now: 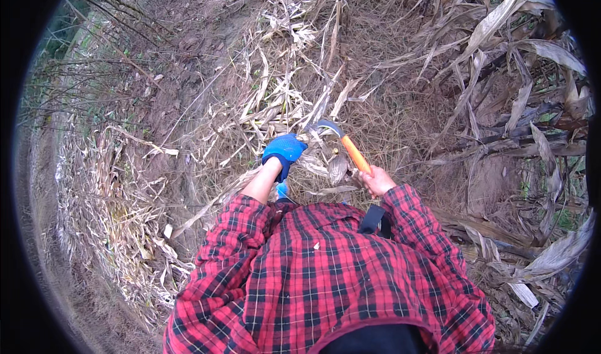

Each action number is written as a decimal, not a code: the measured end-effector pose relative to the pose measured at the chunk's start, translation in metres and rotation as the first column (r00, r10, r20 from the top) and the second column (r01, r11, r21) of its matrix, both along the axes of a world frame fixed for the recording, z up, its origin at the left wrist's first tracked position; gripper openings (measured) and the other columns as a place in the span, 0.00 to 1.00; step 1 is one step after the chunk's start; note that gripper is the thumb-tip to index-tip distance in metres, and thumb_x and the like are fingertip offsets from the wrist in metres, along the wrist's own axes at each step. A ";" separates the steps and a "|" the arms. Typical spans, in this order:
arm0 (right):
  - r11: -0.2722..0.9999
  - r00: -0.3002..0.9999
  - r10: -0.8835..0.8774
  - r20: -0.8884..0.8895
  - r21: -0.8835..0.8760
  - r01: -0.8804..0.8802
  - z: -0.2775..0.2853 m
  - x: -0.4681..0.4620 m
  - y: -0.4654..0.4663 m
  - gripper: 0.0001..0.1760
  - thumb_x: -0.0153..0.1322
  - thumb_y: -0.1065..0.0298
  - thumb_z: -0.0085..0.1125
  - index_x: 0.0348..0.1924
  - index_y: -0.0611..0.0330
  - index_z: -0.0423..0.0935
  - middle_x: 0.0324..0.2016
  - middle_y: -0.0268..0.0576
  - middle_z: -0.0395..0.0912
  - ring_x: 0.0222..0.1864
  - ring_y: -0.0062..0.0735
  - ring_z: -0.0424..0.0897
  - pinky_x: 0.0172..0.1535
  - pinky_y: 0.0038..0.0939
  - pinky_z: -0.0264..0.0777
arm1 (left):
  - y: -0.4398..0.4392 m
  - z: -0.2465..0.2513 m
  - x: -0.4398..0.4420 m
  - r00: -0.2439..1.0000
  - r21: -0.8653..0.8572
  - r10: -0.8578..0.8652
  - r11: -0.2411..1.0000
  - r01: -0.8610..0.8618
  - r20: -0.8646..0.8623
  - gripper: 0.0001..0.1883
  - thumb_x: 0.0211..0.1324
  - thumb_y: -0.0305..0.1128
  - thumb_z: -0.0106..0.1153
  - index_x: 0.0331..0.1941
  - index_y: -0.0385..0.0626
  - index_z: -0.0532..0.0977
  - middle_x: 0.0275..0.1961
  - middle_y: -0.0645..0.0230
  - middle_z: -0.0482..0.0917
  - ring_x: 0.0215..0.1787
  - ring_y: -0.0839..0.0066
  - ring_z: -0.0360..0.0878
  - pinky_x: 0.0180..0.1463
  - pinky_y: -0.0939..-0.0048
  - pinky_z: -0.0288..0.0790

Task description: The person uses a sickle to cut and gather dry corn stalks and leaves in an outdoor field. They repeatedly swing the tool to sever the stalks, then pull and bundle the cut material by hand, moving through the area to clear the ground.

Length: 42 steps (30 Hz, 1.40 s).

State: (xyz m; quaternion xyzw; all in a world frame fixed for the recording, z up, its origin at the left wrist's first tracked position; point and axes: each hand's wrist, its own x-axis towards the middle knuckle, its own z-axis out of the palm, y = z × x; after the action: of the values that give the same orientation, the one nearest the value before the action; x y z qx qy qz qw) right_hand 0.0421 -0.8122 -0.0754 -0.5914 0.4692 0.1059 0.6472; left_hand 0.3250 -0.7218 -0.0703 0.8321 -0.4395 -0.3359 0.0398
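My right hand [377,182], bare, grips the orange handle [356,154] of a sickle. Its curved metal blade [330,126] points left, over dry corn leaves and just right of my other hand. A blue work glove covers my left hand [285,149], which is closed on dry corn stalks [313,162] low in front of me. The back of the glove hides most of the fingers and exactly what they wrap around. Pale, withered leaves spread between the two hands.
Cut corn stalks and leaves [281,91] lie in a strip ahead. Standing dry corn plants [530,86] crowd the right side. To the left are bare soil [188,62], thin bare twigs [117,58] and a heap of dry stalks [127,241]. A blue shoe [282,190] shows below my left wrist.
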 end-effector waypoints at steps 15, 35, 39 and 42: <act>0.665 0.672 -0.733 0.111 0.328 0.671 0.003 -0.091 0.038 0.11 0.75 0.58 0.45 0.37 0.56 0.64 0.18 0.30 0.65 0.14 0.17 0.64 0.15 0.22 0.62 | 0.202 0.008 0.126 0.804 0.288 0.356 0.801 -0.525 0.476 0.28 0.48 0.57 0.57 0.49 0.52 0.75 0.47 0.55 0.80 0.49 0.57 0.78 0.59 0.61 0.63; 0.967 0.983 -0.164 -0.081 -0.209 0.144 -0.098 -0.043 0.066 0.22 0.67 0.56 0.54 0.48 0.61 0.71 0.30 0.59 0.78 0.37 0.54 0.79 0.39 0.46 0.71 | -0.035 0.029 -0.145 0.427 -0.049 -0.490 0.613 0.789 0.760 0.33 0.56 0.54 0.46 0.64 0.53 0.61 0.65 0.59 0.64 0.67 0.64 0.60 0.66 0.50 0.50; 0.982 0.996 -0.078 -0.050 -0.178 0.068 -0.087 -0.025 0.067 0.18 0.71 0.61 0.53 0.48 0.61 0.65 0.15 0.34 0.70 0.12 0.23 0.72 0.15 0.27 0.68 | -0.022 -0.024 -0.108 0.318 0.240 -0.560 0.705 0.667 0.765 0.37 0.54 0.52 0.47 0.68 0.55 0.55 0.71 0.55 0.52 0.72 0.57 0.50 0.64 0.55 0.52; 0.983 0.981 -0.181 0.075 0.027 0.179 -0.088 -0.002 0.067 0.17 0.70 0.60 0.53 0.42 0.65 0.66 0.16 0.39 0.75 0.10 0.25 0.73 0.14 0.28 0.69 | -0.017 -0.059 -0.075 -0.050 0.560 -0.588 0.737 0.379 0.808 0.34 0.58 0.46 0.43 0.68 0.52 0.52 0.69 0.42 0.53 0.68 0.46 0.55 0.60 0.57 0.57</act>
State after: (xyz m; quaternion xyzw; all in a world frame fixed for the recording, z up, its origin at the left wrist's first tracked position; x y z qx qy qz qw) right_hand 0.0402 -0.7452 -0.1635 -0.5437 0.4942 0.0286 0.6778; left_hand 0.2499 -0.7386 -0.1297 0.6299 -0.5922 0.2464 -0.4380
